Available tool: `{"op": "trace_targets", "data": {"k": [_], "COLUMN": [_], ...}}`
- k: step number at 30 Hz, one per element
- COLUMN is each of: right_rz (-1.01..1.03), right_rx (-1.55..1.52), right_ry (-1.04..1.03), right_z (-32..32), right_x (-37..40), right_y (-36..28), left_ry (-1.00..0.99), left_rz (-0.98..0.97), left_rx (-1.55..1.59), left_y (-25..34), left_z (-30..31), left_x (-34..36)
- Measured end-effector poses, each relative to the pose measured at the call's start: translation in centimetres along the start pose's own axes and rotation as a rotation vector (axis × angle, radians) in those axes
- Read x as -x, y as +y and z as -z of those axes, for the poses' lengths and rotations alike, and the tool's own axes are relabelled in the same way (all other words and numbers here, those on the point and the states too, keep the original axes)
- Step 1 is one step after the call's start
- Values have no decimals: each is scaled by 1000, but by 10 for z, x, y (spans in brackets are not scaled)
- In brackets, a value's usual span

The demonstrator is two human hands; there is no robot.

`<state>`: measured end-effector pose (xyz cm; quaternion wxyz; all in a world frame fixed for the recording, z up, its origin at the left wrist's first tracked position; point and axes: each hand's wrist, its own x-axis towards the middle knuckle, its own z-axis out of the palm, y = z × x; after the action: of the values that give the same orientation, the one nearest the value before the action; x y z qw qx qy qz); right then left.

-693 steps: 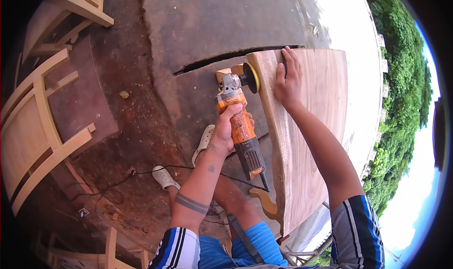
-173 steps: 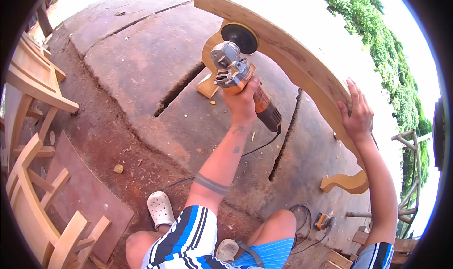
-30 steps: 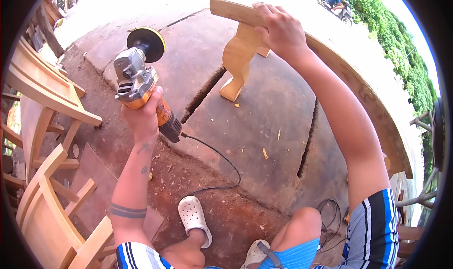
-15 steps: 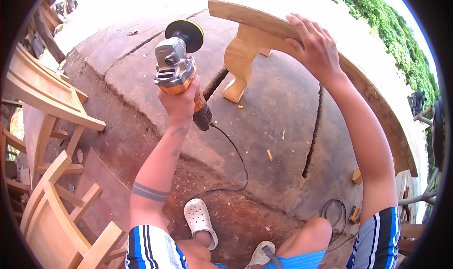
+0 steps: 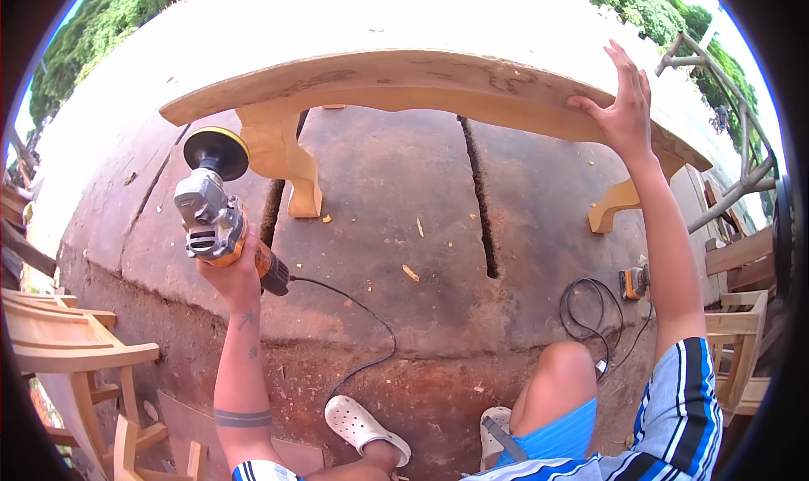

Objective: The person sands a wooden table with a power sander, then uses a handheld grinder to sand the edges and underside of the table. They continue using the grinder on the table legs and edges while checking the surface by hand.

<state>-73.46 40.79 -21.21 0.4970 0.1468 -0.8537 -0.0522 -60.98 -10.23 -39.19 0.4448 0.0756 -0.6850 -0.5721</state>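
Note:
My left hand [image 5: 233,280] is wrapped around the body of an orange and grey angle grinder [image 5: 207,213]. The grinder's round pad with a yellow rim [image 5: 216,150] points up, near the left end of a wooden table [image 5: 396,69]. Toward the table's right end, my right hand [image 5: 625,120] has its fingers spread, with the thumb at the front edge. Dark patches mark that edge, and curved legs carry the top. The tabletop itself is washed out by glare. From the grinder, a black cord [image 5: 383,325] runs down toward my feet.
Wooden chairs [image 5: 84,356] crowd the left side, and more wooden furniture [image 5: 742,333] stands at the right. A second orange power tool [image 5: 634,283] lies beside a coiled cable [image 5: 581,308]. Cracks and wood scraps [image 5: 409,272] mark the concrete floor [image 5: 379,194].
The view has turned, bringing the table's full front edge into sight. My right hand now rests nearer the table's right end. The grinder, still in my left hand, appears lower and further left.

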Motion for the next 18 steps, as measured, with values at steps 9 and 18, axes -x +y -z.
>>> {"op": "trace_targets", "data": {"k": [9, 18], "right_rz": [-665, -791], "right_rx": [-1367, -1957], "right_ry": [-398, -610], "right_z": [12, 7], "right_x": [146, 111], "right_y": [-161, -256], "left_ry": [-290, -310], "left_rz": [-131, -124], "left_rx": [-5, -135], "left_y": [46, 93], "left_z": [-92, -170], "left_x": [43, 71]}}
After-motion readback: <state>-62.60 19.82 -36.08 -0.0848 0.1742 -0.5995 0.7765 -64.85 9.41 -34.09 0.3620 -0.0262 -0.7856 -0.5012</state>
